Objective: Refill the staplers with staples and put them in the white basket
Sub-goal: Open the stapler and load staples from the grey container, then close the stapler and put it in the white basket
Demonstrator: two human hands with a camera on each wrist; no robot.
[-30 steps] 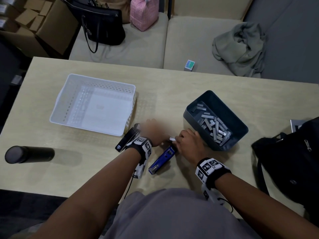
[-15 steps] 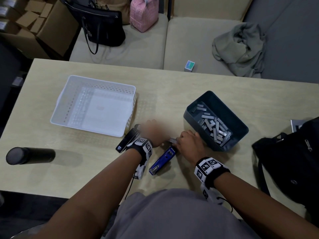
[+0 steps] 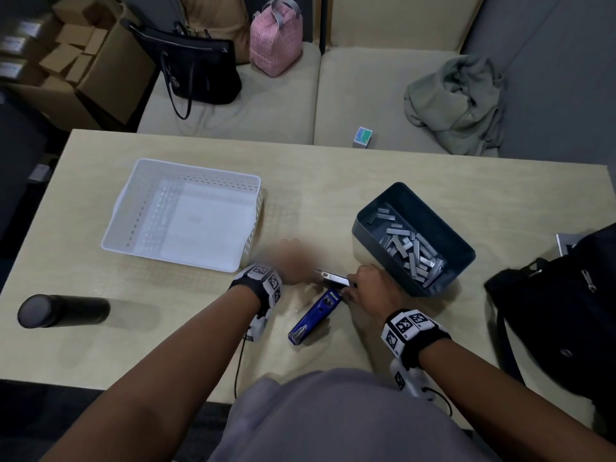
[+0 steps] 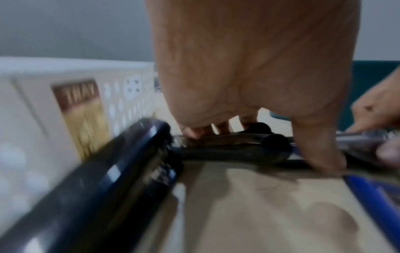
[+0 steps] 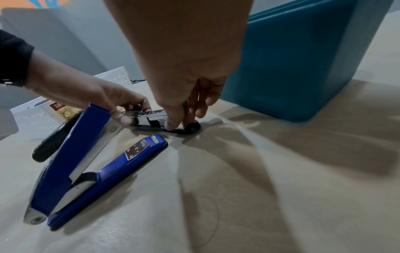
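A black stapler (image 5: 149, 119) lies opened flat between the white basket (image 3: 143, 201) and the blue-grey bin (image 3: 373, 208) of staple strips (image 3: 411, 250). Its black lid (image 4: 103, 184) swings back towards the basket, baring the silver rail (image 3: 333, 278). My left hand (image 4: 249, 142), blurred in the head view, grips the rail from above near the hinge. My right hand (image 5: 179, 123) pinches the rail's front end; whether a strip sits under its fingers is hidden. A blue stapler (image 3: 315, 315) lies just in front, half open in a V (image 5: 86, 162).
A black bottle (image 3: 63, 310) lies on its side at the table's left. A black bag (image 3: 566, 311) sits on the right edge. Past the far edge is a sofa with a black handbag (image 3: 196, 65), a pink bag (image 3: 276, 38) and a grey garment (image 3: 456, 101).
The left hand has shifted and is now blurred. The black lid, seen left of the wrist earlier, is hidden behind the wrist. More of the silver rail shows between the hands.
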